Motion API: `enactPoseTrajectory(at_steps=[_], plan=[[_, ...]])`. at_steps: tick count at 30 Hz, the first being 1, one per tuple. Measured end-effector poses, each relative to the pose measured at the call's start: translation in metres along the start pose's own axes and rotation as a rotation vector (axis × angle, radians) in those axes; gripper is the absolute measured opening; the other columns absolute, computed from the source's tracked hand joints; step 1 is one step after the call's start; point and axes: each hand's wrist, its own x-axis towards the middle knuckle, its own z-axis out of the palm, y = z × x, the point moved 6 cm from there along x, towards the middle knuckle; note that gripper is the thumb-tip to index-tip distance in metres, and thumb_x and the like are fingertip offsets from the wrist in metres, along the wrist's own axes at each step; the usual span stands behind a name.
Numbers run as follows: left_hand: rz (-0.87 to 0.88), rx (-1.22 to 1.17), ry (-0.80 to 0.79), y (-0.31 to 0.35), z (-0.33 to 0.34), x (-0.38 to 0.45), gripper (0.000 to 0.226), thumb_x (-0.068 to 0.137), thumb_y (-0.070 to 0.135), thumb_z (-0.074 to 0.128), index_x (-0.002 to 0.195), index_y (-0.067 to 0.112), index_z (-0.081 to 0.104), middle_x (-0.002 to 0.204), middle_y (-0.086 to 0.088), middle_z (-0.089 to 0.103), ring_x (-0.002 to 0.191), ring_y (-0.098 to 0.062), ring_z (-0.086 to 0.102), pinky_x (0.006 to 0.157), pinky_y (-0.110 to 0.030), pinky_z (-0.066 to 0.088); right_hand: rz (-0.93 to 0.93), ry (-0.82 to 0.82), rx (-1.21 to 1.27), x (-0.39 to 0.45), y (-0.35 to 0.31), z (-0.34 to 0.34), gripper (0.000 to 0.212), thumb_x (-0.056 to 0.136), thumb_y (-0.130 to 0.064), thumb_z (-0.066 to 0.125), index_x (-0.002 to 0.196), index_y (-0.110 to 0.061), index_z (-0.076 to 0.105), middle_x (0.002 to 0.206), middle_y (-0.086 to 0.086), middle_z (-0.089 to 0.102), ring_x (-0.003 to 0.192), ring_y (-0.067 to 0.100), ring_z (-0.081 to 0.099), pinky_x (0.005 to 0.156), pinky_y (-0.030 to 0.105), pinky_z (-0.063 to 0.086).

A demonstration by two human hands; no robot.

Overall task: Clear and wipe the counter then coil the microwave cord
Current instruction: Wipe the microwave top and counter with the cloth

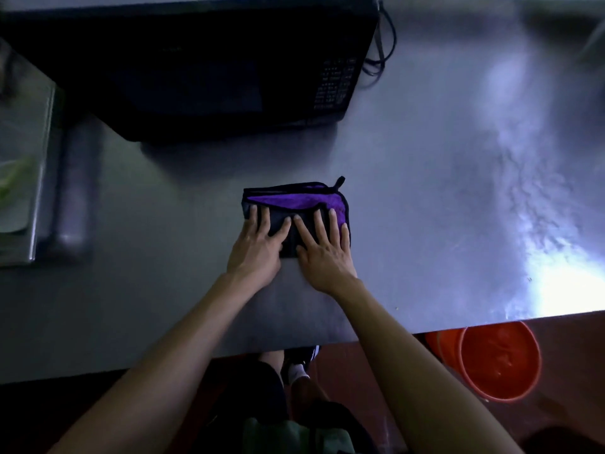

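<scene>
We've got both hands flat on the folded purple cloth (296,217) just in front of the microwave (209,67) — left hand (258,244) and right hand (324,253), fingers spread, pressing, not gripping. Looks like the wiping step on the table (425,191). Next: the cord (381,50), loose beside the microwave's right side — needs coiling.

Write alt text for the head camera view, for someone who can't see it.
Both hands, left hand and right hand, press flat on a folded purple and black cloth on a steel counter. A black microwave sits behind it; an orange bucket stands below.
</scene>
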Motion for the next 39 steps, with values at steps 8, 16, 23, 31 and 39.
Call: enactPoseTrajectory(at_steps=[8, 16, 23, 31, 39], plan=[[0.045, -0.058, 0.045, -0.005, -0.039, 0.103, 0.062, 0.101, 0.024, 0.047, 0.156, 0.03, 0.019, 0.165, -0.017, 0.004, 0.151, -0.039, -0.005, 0.122, -0.047, 0.019, 0.057, 0.021, 0.015, 0.095, 0.025, -0.053, 0.061, 0.105, -0.044, 0.025, 0.157, -0.04, -0.005, 0.168, 0.005, -0.011, 0.151, 0.032, -0.021, 0.123, 0.054, -0.007], [0.017, 0.04, 0.075, 0.011, -0.051, 0.153, 0.07, 0.096, 0.012, 0.041, 0.158, 0.021, 0.01, 0.161, -0.026, 0.011, 0.148, -0.047, 0.011, 0.121, -0.053, 0.015, 0.098, -0.003, 0.002, 0.153, 0.049, -0.081, 0.059, 0.105, -0.046, 0.025, 0.157, -0.042, -0.002, 0.168, 0.003, -0.01, 0.152, 0.029, -0.022, 0.123, 0.05, -0.01], [0.024, 0.052, 0.047, 0.025, -0.051, 0.145, 0.071, 0.097, 0.012, 0.044, 0.158, 0.023, 0.011, 0.163, -0.023, 0.008, 0.149, -0.044, 0.005, 0.122, -0.05, 0.014, 0.076, 0.022, 0.031, 0.131, 0.06, -0.08, 0.058, 0.105, -0.046, 0.024, 0.157, -0.042, 0.0, 0.168, 0.003, -0.008, 0.152, 0.028, -0.019, 0.124, 0.05, -0.007], [0.006, 0.097, 0.041, 0.104, -0.008, 0.067, 0.06, 0.103, 0.02, 0.044, 0.157, 0.026, 0.018, 0.162, -0.02, 0.013, 0.149, -0.04, 0.014, 0.117, -0.046, 0.027, 0.019, 0.048, -0.03, 0.024, 0.115, -0.062, 0.056, 0.105, -0.042, 0.036, 0.157, -0.042, 0.016, 0.167, 0.005, 0.008, 0.154, 0.032, 0.0, 0.123, 0.047, 0.008], [-0.059, 0.086, 0.042, 0.204, 0.027, -0.042, 0.051, 0.094, 0.014, 0.055, 0.144, 0.023, 0.046, 0.14, -0.012, 0.044, 0.127, -0.033, 0.045, 0.095, -0.044, 0.047, -0.006, 0.061, -0.09, -0.11, 0.157, -0.038, 0.052, 0.098, -0.032, 0.052, 0.148, -0.039, 0.038, 0.151, 0.001, 0.037, 0.132, 0.032, 0.036, 0.104, 0.041, 0.037]])
